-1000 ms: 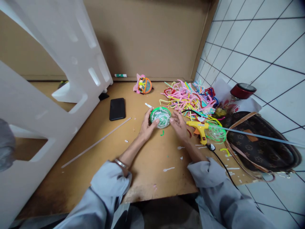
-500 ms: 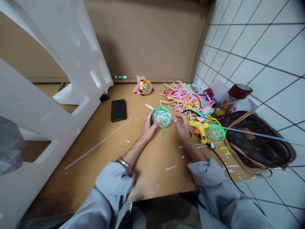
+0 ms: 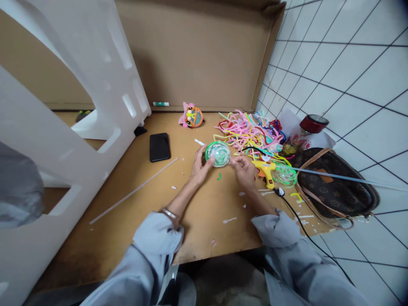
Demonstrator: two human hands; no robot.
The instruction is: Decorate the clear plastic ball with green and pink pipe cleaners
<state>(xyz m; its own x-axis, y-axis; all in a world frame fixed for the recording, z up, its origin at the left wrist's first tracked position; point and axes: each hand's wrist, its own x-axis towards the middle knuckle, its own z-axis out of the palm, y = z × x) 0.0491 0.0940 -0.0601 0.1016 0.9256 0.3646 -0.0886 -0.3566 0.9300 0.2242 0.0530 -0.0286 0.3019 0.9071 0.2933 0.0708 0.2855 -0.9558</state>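
Crowding the right hand (image 3: 244, 171) are pipe cleaners (image 3: 244, 129) and a glue gun (image 3: 270, 172)

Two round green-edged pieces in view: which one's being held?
The middle piece, held in the left hand; the other piece lies beside the yellow glue gun, no hand on it.

Near the back edge of the table (image 3: 207, 231), a marker (image 3: 161, 104) lies behind a phone (image 3: 160, 147), left of a toy (image 3: 193, 116); the back right corner holds pipe cleaners (image 3: 245, 131), before them a glue gun (image 3: 269, 173), left of a bag (image 3: 342, 187); between the hands (image 3: 200, 167), a disc (image 3: 218, 152)
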